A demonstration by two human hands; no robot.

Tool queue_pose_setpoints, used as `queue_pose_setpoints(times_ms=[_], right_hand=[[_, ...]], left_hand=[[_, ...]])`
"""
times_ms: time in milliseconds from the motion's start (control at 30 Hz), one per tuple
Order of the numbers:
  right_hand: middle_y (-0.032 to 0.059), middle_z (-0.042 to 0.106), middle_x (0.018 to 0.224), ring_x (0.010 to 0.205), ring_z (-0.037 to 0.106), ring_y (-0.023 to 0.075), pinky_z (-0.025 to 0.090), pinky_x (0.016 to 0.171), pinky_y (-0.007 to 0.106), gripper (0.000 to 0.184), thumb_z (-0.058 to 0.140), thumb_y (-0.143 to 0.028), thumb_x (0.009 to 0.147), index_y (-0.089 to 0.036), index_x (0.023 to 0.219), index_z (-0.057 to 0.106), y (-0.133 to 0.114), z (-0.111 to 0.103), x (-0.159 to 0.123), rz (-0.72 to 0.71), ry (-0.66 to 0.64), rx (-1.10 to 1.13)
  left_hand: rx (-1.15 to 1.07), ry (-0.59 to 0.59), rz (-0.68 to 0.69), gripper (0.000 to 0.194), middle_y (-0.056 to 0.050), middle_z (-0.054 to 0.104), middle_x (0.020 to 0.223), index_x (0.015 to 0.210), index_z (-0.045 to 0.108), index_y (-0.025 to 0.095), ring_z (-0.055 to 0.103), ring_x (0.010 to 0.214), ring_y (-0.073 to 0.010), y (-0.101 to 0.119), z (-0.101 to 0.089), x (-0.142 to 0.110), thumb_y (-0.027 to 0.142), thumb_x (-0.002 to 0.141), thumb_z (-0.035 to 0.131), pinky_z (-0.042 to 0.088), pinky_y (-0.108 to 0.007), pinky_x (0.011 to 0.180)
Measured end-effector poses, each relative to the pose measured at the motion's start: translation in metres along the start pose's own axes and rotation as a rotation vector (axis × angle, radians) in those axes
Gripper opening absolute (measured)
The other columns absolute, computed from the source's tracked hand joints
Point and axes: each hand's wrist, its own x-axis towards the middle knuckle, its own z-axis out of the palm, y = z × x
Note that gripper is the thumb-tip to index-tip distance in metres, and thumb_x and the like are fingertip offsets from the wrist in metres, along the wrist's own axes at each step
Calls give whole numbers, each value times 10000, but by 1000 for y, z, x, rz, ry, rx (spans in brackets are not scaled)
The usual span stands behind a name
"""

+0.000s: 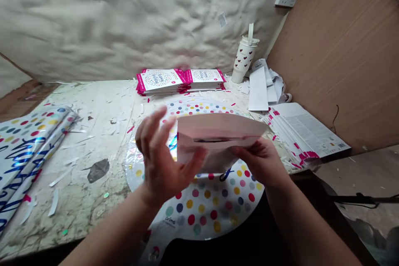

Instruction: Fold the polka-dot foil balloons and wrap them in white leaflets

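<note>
A pale paper envelope (215, 153) is gripped at its right end by my right hand (262, 160), thumb in front. A dark slit shows along the envelope's opening. My left hand (165, 158) is at its left end with fingers spread and raised; the thumb lies close to the front, and I cannot tell whether it touches. Beneath both hands a flat, round foil balloon (202, 212) with colourful dots is spread out, its tail toward me, overhanging the table's front edge. The envelope and hands hide its middle.
Two stacks of printed pink-and-white packets (162, 81) stand at the back. A white tumbler (245, 58) with hearts is beside white paper strips (258, 87). More packets (308, 129) lie fanned at right. Folded dotted foil balloons (31, 145) lie left, among paper scraps (116, 122).
</note>
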Motion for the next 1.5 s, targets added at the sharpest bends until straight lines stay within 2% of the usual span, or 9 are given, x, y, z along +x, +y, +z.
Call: queue_pose_setpoints(times_ms=[200,333,467,633,700,800,1000,1267,1500], right_hand=[[51,669,1008,991,596,263,468,889,413,283,707,-295,711,-247,986,659,-17,14,3,-44,-58,-24],[41,676,970,929,617,245,505,816,387,399,758,-277,648,-239,1022,622,-21,12,6,-5,-39,27],[11,672,812,776,617,190,508,674,299,209,720,-371,687,-237,828,644,-20,-1,23,-89,78,-62],[25,567,576,538,546,156,441,519,285,429,436,-538,846,-186,656,591,-1,-17,53,80,110,-440],[49,621,695,655,583,182,463,628,311,333,452,-452,866,-189,760,626,9,-11,49,-45,130,-682],[61,655,908,851,589,192,453,777,318,187,478,-276,871,-215,920,648,20,11,28,-301,-119,-876],[69,662,851,802,593,179,470,723,298,162,494,-197,864,-167,873,653,30,43,4,-453,-233,-976],[40,664,873,818,596,146,468,743,256,145,468,-137,866,-171,902,606,23,33,8,-352,-252,-921],[105,576,771,750,519,207,440,677,327,222,358,-73,828,-134,769,563,20,53,3,-519,-324,-1285]], left_hand=[[-708,-328,-462,880,-65,584,1126,1386,95,315,585,985,-248,7,-6,-5,373,728,677,521,-393,786],[-746,-317,-549,811,-58,571,1180,1355,271,296,560,1041,-252,6,-12,-2,324,682,724,517,-361,806],[-705,-312,-646,368,-42,655,1012,1106,579,209,575,996,-243,5,-20,4,350,770,634,483,-370,848],[-701,-643,-920,319,13,545,497,606,589,157,521,498,-113,-14,-11,-8,423,782,587,429,-228,493],[-794,-662,-1099,352,18,505,435,568,565,137,447,401,-79,-19,-5,-22,425,769,588,362,-202,426],[-926,-613,-1246,324,-31,578,474,612,602,99,492,407,-86,-17,2,-41,393,749,596,344,-190,418],[-923,-555,-1227,378,-48,581,444,519,607,91,484,401,-81,-6,4,-53,391,747,588,350,-188,428],[-948,-550,-1207,349,-39,598,458,564,636,103,512,402,-91,-4,2,-57,378,767,571,381,-186,434],[-842,-575,-1162,362,-66,632,497,568,646,98,534,416,-94,0,5,-55,371,787,554,404,-184,443]])
